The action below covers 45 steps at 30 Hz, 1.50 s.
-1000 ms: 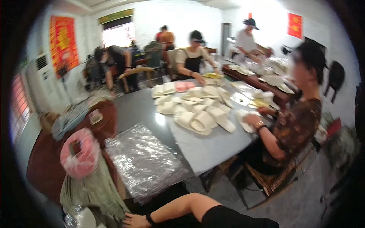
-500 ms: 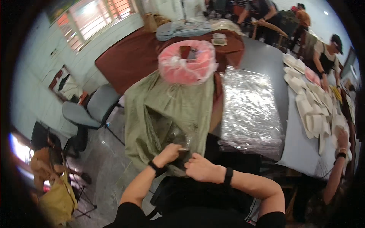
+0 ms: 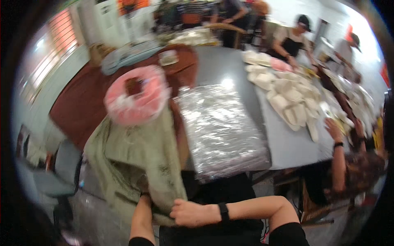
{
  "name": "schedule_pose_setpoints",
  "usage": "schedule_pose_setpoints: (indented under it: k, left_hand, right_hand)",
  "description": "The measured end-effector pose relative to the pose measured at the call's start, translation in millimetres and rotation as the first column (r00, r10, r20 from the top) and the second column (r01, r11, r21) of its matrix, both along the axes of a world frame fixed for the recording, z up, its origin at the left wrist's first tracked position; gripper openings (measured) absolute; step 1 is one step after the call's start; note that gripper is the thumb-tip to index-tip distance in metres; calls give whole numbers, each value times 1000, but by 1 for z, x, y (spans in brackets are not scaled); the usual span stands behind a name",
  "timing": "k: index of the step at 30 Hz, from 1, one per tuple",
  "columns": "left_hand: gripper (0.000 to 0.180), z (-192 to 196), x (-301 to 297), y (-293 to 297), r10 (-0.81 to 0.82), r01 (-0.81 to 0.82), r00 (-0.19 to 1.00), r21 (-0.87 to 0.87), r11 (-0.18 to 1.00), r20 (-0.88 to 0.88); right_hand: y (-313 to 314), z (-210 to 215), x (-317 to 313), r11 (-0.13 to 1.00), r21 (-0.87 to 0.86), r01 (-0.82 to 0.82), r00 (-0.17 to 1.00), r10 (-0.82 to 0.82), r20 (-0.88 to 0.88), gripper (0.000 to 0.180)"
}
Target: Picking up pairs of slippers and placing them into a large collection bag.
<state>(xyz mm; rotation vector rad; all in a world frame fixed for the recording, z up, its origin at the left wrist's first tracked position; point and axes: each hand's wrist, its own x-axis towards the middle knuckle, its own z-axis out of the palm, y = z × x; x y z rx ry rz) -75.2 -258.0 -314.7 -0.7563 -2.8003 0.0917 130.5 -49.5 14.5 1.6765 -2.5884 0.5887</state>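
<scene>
A large olive-green woven sack [image 3: 127, 153] hangs in front of me with its mouth toward me. My left forearm [image 3: 143, 217] reaches into that mouth, and the hand is hidden by the fabric. My right hand [image 3: 192, 213] is closed at the sack's right edge, gripping the cloth with curled fingers. On top of the sack's far end sits a pink ring-shaped bundle in clear plastic [image 3: 137, 96], with a brown item in its middle. Right of the sack lies a thick stack of shiny clear plastic bags [image 3: 219, 127].
A brown cloth [image 3: 82, 96] covers the table's left part, with a pale blue bundle [image 3: 129, 57] and a small clear box [image 3: 168, 58] on it. White slippers [image 3: 289, 100] are piled on the grey table [image 3: 256, 147]. Co-workers [image 3: 293, 39] handle things at right. Grey chairs [image 3: 67, 168] stand left.
My left hand has gone from the sack's mouth down inside it. My right hand has taken hold of the sack's edge. The view has swung right.
</scene>
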Motion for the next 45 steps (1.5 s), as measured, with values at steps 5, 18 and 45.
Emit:
schedule_pose_setpoints:
  k: [5,18,45]
  left_hand:
    - [45,12,-13,64,-188,179,970,71,981,154]
    - [33,81,59,-113,-68,25,763,75,997,643]
    - [38,394,80,151,-718,556,640,479,679,274]
  right_hand:
    - [2,9,9,998,-55,36,999,-37,-20,10]
    - [229,65,-49,762,-186,620,779,-626,31,58]
    - [589,81,-185,-199,162,966,-200,-980,-8,30]
